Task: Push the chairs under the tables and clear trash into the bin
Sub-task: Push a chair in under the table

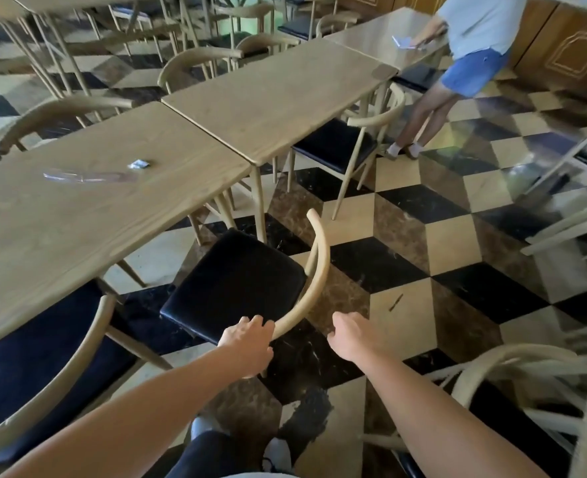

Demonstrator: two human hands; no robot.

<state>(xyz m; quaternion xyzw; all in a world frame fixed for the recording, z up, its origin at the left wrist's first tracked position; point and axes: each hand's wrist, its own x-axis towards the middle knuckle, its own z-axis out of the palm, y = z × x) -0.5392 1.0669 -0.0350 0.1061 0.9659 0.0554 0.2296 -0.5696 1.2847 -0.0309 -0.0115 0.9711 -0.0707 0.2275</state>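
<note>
A wooden chair (236,281) with a black seat and a curved backrest stands partly out from the near table (78,215). My left hand (249,343) grips the lower end of its curved backrest. Just right of the backrest, my right hand (352,334) hovers with loosely curled fingers and holds nothing. On the near table lie a small crumpled wrapper (139,163) and a clear plastic piece (85,175). No bin is in view.
A second chair (345,148) sticks out from the middle table (278,94). Another person (464,60) stands at the far table holding paper (402,42). Chairs (512,377) crowd the right side, and another chair (43,360) sits at my left. A small scrap (396,301) lies on the checkered floor.
</note>
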